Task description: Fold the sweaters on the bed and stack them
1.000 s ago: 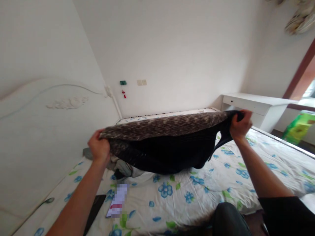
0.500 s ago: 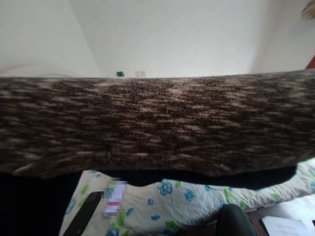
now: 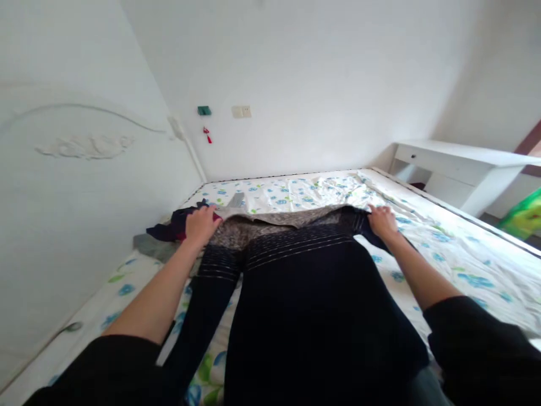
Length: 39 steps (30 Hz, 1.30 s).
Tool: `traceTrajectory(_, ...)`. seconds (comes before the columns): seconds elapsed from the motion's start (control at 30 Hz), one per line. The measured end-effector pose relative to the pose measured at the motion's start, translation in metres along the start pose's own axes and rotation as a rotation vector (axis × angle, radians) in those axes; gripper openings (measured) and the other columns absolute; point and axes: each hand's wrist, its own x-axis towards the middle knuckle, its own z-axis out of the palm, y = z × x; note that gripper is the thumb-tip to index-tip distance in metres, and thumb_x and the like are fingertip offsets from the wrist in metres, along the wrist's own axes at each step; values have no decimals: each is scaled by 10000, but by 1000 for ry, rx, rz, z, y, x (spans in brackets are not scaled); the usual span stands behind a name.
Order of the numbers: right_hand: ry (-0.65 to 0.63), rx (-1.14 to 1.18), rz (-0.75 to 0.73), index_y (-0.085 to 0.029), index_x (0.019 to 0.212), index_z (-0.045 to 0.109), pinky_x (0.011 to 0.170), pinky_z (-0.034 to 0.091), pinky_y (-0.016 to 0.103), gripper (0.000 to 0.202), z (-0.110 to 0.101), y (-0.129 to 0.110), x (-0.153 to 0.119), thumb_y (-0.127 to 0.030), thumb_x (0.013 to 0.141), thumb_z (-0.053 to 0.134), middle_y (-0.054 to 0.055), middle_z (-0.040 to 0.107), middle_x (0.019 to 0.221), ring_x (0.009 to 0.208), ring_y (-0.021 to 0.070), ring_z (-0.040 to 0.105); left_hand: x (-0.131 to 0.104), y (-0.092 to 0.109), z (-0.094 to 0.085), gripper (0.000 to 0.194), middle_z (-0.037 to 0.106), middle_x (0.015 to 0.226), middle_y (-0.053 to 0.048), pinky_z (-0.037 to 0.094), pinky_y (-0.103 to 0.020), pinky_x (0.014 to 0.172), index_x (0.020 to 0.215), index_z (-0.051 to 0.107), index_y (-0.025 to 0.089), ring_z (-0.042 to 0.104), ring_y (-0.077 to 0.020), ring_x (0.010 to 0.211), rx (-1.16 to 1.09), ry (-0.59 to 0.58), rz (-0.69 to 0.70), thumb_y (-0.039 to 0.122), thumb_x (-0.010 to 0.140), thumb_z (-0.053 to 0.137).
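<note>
Sweater (image 3: 313,304) looks black below its speckled grey-brown yoke (image 3: 236,232).

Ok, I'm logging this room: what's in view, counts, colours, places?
floral sheet: 1, white, lower half
sweater: 1, black, speckled top, over sheet
clothes pile: uncounted, dark, grey, left
headboard: 1, white, left
desk: 1, white, right
socket plates: 2, cream, back wall
box: 1, green, beside plates
tassel: 1, red, below box
spoonlike item: 1, grey, by headboard
unclear item: 1, green, right edge
frame: 1, reddish, right
sleeves: 2, black, lower corners
left hand and right hand: 2, bare, gripping sweater
</note>
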Motion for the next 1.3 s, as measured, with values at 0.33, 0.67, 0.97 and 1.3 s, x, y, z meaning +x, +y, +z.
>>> traceTrajectory(0.33, -957, 484, 547, -172, 875, 747, 664, 600, 357, 450, 107, 44, -199, -604, 825, 863, 129, 773, 813, 733, 242, 732, -205, -31, 165, 606, 863, 1154, -189, 583, -451, 1029, 1129, 771, 201, 790, -450, 1200, -288, -798, -189, 535, 628, 837)
traceTrajectory(0.67, -1420, 427, 327, -168, 918, 727, 507, 520, 174, 430, 74, 61, -253, -341, 617, 981, 16, 741, 839, 734, 175, 723, -289, -57, 186, 963, 715, 1561, -192, 466, -441, 1288, 1497, 664, 138, 642, -410, 1479, -688, -859, -267, 451, 595, 785)
traceTrajectory(0.97, -1500, 662, 559, -147, 925, 739, 646, 679, 271, 447, 104, 72, -249, -483, 776, 993, 80, 798, 838, 757, 225, 804, -275, -58, 184, 747, 841, 1127, -111, 596, -472, 1059, 1184, 769, 209, 747, -388, 1189, -840, -992, -280, 649, 588, 870)
traceTrajectory(1.3, -155, 1456, 1222, -323, 1315, 610, 1021, 685, 374, 283, 141, 171, -175, -258, 1041, 636, 26, 753, 1178, 917, 152, 794, -257, -157, 131, 670, 825, 1135, -220, 607, -467, 1027, 1224, 722, 148, 812, -389, 1092, -21, -365, -358, 637, 847, 462)
